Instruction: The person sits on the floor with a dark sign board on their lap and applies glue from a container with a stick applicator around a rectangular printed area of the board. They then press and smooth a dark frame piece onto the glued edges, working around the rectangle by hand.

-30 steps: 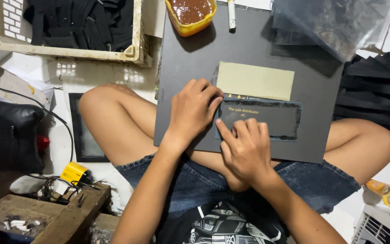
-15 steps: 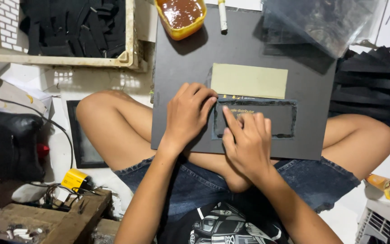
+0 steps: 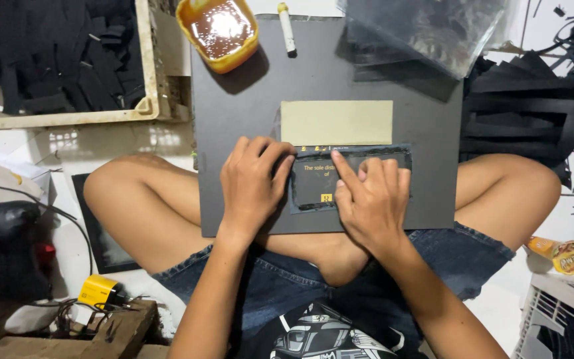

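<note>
Head view: one dark label (image 3: 350, 176) with gold print and a rough black border was seen lying flat on a grey board (image 3: 327, 86) that rested across the person's crossed legs. Two hands were pressed on it, neither closed around anything. The left hand (image 3: 254, 183) was spread flat over the label's left end, and the right hand (image 3: 370, 196) was laid on its right half, forefinger stretched toward the middle. One plain tan card (image 3: 337, 122) was placed just above the label, touching its top edge. Bare board was left to the right and above. At the board's far edge one yellow tub (image 3: 219, 32) of brown liquid and one marker (image 3: 287, 28) were set. A crate (image 3: 142, 80) of black pieces was kept at the upper left.
</note>
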